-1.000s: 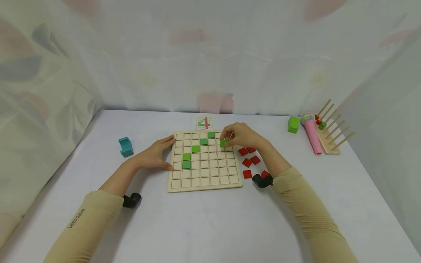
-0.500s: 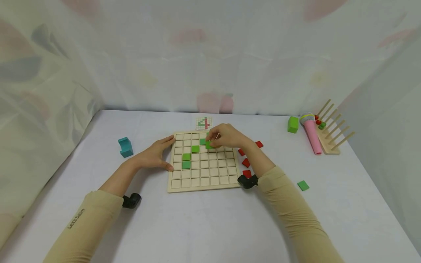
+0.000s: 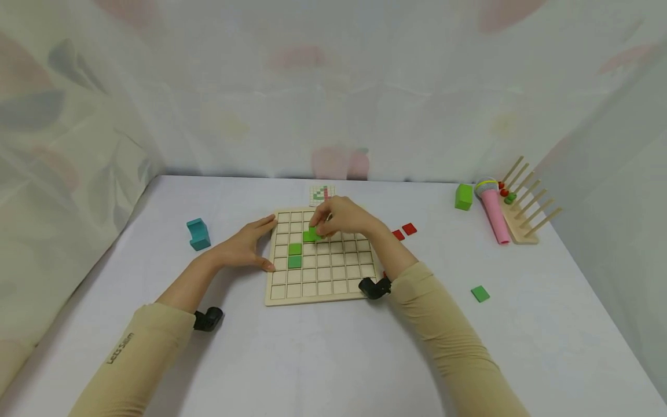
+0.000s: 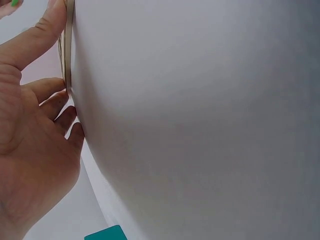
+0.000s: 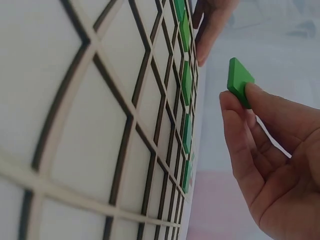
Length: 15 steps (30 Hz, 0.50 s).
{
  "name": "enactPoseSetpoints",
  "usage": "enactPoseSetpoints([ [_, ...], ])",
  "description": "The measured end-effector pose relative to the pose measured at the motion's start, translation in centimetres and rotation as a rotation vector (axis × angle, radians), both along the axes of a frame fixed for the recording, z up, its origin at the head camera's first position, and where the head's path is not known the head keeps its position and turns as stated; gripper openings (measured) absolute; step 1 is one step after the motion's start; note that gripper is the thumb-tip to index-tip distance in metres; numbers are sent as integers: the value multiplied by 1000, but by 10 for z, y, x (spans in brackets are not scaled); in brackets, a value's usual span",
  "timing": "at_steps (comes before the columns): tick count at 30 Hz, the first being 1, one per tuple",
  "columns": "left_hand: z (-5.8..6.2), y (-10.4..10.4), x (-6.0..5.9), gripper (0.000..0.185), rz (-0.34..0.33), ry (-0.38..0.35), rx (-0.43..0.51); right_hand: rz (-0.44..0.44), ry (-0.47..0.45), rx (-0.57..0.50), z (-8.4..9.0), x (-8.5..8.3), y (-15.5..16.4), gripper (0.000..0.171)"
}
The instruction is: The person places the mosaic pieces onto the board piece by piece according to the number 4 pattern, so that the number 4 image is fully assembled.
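A wooden grid board (image 3: 323, 289) lies flat on the table. My right hand (image 3: 346, 217) pinches a green square tile (image 5: 239, 82) between thumb and fingers, above the upper part of the board. In the right wrist view the tile is tilted and apart from the board, where several green tiles (image 5: 186, 82) sit in a diagonal row of cells. At the board's left edge, my left hand (image 3: 242, 246) touches the rim with spread thumb and fingers, also seen in the left wrist view. The right hand hides some cells and tiles in the head view.
Behind the board lies a small pattern card (image 3: 318, 194). Red tiles (image 3: 409, 229) lie right of it, partly hidden by the right arm; a green tile (image 3: 480, 294) lies farther right. Around are a teal block (image 3: 198, 234), green block (image 3: 464, 197), pink microphone (image 3: 495, 214) and peg stand (image 3: 523, 231).
My right hand has moved left over the board, carrying the green tile. The loose green tile at the right has come into view from behind the arm. My left hand stays at the board's edge.
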State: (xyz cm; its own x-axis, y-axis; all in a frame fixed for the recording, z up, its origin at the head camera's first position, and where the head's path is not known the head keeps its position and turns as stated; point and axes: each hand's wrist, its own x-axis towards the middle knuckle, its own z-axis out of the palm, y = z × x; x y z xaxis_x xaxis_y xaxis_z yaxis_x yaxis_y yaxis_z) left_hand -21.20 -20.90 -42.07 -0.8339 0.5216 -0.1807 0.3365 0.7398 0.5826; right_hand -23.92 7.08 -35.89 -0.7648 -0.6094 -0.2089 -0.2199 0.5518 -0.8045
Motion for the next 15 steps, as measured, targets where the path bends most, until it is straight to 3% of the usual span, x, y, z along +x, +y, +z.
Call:
enactPoseSetpoints([
  [15,0,0,-1,120,7,-8,6,94,-76,109,-17,6,-22,12],
])
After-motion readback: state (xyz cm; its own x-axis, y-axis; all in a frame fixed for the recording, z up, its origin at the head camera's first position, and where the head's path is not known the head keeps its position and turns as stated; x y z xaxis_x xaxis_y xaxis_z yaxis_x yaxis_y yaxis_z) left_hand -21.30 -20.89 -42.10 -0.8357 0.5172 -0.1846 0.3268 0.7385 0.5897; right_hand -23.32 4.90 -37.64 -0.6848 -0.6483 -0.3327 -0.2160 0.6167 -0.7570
